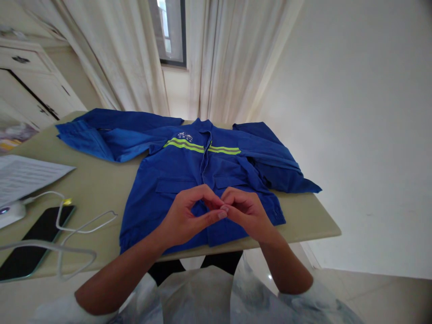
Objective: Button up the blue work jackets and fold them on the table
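A blue work jacket (pixel 189 175) with two yellow-green reflective stripes lies front up on a pale table (pixel 101 180), sleeves spread to the left and right. My left hand (pixel 189 216) and my right hand (pixel 246 209) meet over the jacket's front placket near the hem. The fingers of both are curled and pinched together at the closure; what they pinch is too small to make out.
A dark phone (pixel 33 243) lies at the table's left front with a white cable (pixel 74 225) looping across it. Printed paper sheets (pixel 23 175) lie further left. Cream curtains (pixel 216 58), a window and a white cabinet (pixel 30 85) stand behind. A bare wall is on the right.
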A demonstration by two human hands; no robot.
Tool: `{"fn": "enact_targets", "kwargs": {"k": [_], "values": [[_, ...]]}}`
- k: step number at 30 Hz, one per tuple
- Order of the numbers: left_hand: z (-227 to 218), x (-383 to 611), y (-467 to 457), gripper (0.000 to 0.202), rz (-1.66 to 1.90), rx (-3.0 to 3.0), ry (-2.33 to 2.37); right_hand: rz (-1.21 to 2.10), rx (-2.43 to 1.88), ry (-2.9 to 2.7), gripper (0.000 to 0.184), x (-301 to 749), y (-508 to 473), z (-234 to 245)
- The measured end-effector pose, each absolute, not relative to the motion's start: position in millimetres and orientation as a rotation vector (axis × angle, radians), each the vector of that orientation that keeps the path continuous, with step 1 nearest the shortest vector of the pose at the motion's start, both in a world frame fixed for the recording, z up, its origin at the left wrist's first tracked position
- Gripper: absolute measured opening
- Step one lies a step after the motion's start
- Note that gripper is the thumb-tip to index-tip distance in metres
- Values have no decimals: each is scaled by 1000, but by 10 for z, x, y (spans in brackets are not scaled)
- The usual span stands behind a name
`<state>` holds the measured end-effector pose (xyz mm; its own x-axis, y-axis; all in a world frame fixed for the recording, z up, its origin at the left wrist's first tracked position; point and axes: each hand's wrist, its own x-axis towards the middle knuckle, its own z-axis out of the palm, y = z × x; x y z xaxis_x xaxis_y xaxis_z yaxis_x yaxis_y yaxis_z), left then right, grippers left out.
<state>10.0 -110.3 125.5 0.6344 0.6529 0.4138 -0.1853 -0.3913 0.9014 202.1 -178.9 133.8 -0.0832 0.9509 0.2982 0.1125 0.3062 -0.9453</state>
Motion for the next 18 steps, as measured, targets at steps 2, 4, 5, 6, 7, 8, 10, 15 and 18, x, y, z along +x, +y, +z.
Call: {"fn": "enact_targets", "kwargs": {"k": [2,4,5,6,7,8,10,15,18], "values": [[1234,71,-1013,19,894,1814,398,939,-1048,-1554,28,2070,-1759,1272],[1140,-13,-790,33,790,1956,495,834,-1146,-1672,25,2173,-1723,1112],[1055,-80,-635,40,738,2060,590,728,-1241,-1737,24,2240,-1713,993],[942,-163,-464,45,705,2173,727,596,-1361,-1799,29,2310,-1714,852],[805,-259,-290,49,698,2300,900,451,-1495,-1853,41,2377,-1731,696],[650,-364,-129,55,662,2426,1098,325,-1624,-1907,57,2436,-1763,537],[323,-584,106,70,486,2556,1414,193,-1813,-2013,72,2509,-1874,248],[-211,-1064,102,73,210,2739,1382,252,-2031,-2117,74,2469,-2289,79],[-220,-1251,-1,77,161,2799,1252,420,-2108,-2152,74,2476,-2401,319]]}}
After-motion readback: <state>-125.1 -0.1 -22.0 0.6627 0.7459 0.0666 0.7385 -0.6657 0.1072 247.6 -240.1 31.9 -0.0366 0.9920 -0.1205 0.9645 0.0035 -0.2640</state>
